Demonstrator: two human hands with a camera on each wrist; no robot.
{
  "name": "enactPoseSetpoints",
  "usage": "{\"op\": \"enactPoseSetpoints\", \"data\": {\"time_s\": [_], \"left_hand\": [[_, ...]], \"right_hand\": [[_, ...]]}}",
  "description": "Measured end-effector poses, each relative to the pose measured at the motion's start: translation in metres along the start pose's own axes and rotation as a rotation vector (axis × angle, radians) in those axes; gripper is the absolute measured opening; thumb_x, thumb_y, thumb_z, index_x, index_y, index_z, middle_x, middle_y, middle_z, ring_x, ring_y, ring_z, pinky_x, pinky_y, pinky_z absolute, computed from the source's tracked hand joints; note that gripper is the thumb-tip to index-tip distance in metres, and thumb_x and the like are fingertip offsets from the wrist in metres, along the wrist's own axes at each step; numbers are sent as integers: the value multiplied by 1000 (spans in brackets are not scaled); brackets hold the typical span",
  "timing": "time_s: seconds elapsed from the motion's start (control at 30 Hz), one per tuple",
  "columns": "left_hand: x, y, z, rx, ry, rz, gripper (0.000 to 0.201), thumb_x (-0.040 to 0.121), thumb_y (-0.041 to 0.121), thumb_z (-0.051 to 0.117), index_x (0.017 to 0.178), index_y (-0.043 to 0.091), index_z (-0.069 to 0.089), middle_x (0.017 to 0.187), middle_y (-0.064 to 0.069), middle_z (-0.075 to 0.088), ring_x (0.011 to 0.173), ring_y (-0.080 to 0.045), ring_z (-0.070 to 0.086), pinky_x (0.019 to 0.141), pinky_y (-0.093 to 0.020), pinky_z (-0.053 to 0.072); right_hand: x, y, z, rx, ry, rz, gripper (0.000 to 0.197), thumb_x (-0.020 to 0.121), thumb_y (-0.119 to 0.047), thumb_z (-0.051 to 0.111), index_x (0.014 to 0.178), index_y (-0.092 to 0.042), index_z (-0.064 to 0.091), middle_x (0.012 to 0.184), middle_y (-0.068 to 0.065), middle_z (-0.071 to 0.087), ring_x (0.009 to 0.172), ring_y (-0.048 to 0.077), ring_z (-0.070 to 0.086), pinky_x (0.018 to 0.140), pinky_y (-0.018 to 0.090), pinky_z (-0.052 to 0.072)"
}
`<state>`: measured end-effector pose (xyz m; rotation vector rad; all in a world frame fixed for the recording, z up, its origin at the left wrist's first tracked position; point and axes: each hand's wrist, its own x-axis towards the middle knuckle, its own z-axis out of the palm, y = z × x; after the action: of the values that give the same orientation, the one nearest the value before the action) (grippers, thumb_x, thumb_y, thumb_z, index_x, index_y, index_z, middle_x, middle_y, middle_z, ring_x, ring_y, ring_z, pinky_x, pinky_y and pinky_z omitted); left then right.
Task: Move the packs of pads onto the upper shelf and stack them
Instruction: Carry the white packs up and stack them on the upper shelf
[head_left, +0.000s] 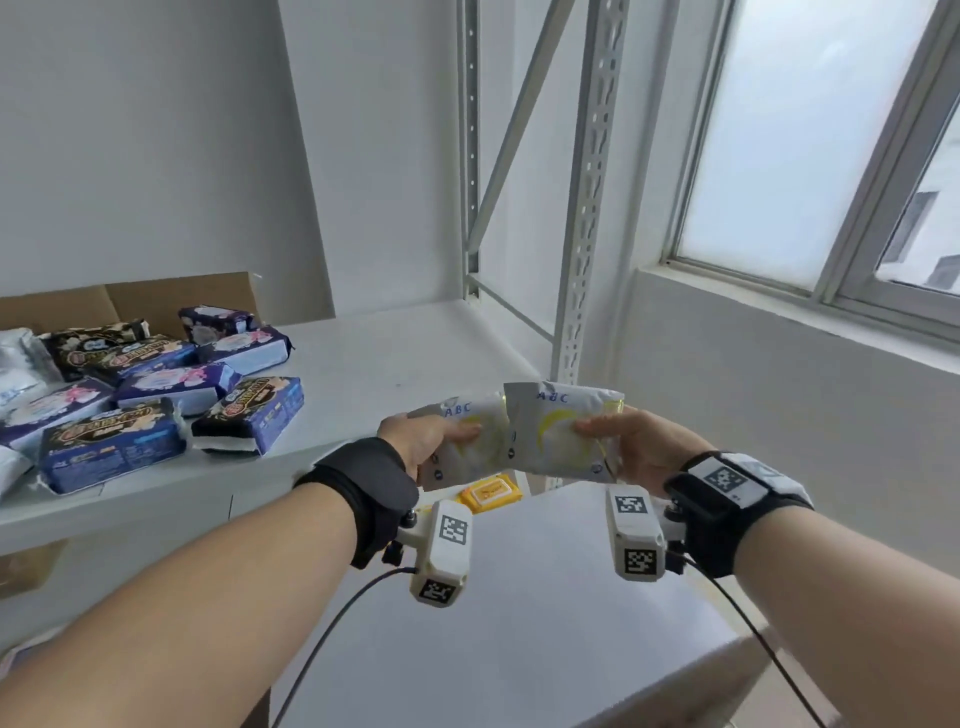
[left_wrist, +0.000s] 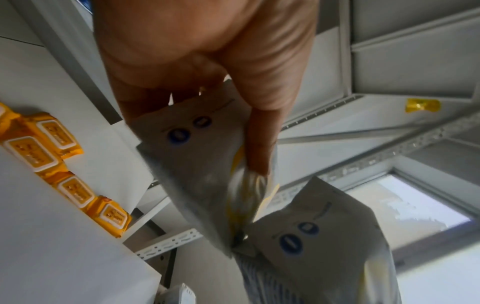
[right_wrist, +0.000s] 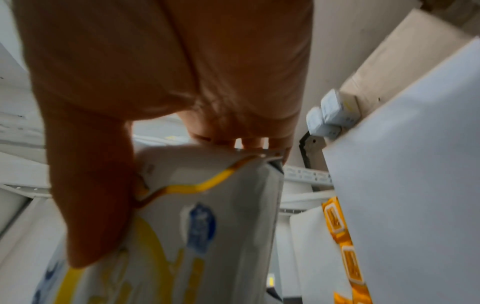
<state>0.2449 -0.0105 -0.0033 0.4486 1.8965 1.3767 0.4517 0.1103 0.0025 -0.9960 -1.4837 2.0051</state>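
Each hand carries a white and yellow pack of pads marked ABC, in front of the white upper shelf (head_left: 395, 358). My left hand (head_left: 431, 439) grips the left pack (head_left: 467, 457), thumb on its face; the same pack (left_wrist: 197, 164) shows in the left wrist view. The right hand (head_left: 618, 441) grips the right pack (head_left: 561, 431), which overlaps the left one's edge; close up, that pack (right_wrist: 207, 226) has my thumb lying across its front. Both packs hang just off the shelf's front right corner.
Several dark blue and black packs (head_left: 156, 400) lie in a heap on the shelf's left part, with a cardboard box (head_left: 130, 296) behind. Orange wipe packs (head_left: 488, 491) lie on the lower shelf. A perforated upright (head_left: 587, 208) stands to the right, next to a window (head_left: 810, 135).
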Motion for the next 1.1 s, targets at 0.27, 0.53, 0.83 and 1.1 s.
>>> {"op": "enactPoseSetpoints", "data": {"time_s": [0.27,0.53,0.83,1.1], "left_hand": [[19,7,120,144,-54,-46,44,54,7,86,93,5,66,90,-15,70,80,-27,67,77,-40,56],[81,-28,289,280,-67,-80,91,47,17,92,126,5,50,101,0,60,93,-19,57,88,-29,49],[137,-100,405,510,-111,-177,69,62,23,87,119,6,52,110,-4,59,96,-18,53,80,-24,43],[173,-139,457,585,-184,-174,62,64,19,86,116,10,53,119,-4,61,105,-21,58,91,-26,44]], "right_hand": [[20,-12,-113,-57,-12,25,58,64,-5,69,122,-5,62,118,19,66,100,33,66,90,43,53],[88,3,-280,-338,-47,139,38,71,18,66,105,1,66,100,20,71,91,36,68,76,44,59],[147,94,-374,-873,6,349,70,58,4,78,116,-23,50,109,2,62,103,21,59,89,37,53],[177,148,-391,-952,-5,352,52,68,8,56,103,-30,47,101,0,58,94,20,58,71,31,55]]}}
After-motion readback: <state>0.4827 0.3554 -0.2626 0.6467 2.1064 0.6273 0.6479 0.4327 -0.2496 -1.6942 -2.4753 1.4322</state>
